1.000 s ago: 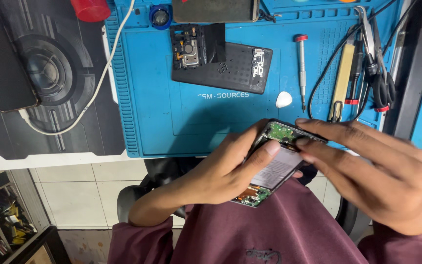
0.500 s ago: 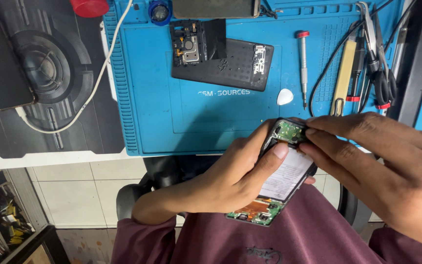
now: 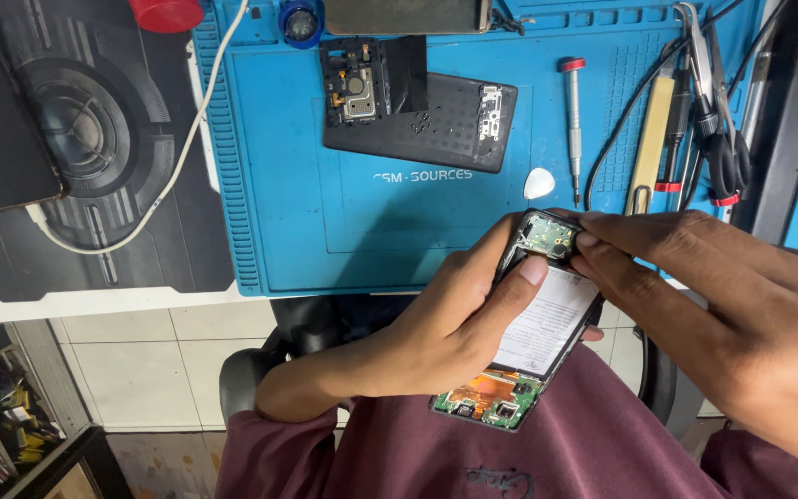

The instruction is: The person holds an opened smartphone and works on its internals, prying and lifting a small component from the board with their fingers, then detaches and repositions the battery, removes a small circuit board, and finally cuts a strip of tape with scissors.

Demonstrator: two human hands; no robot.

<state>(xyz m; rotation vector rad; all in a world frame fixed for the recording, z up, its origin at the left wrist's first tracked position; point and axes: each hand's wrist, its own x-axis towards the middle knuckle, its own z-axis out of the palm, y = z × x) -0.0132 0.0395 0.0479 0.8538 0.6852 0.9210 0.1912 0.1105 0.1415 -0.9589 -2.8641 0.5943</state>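
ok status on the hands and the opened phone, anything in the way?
Left hand grips opened phone from the side, thumb on its battery. Right hand fingertips pinch at the top circuit board. Nothing blocking; screwdriver and white pick lie apart on blue mat.

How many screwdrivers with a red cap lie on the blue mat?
1: the red-capped screwdriver lies upright in the picture, right of the black back cover, above the white pick. Others may hide among the tools at right.

Matt blue rubbery mat (image 3: 279, 231), ribbed edge
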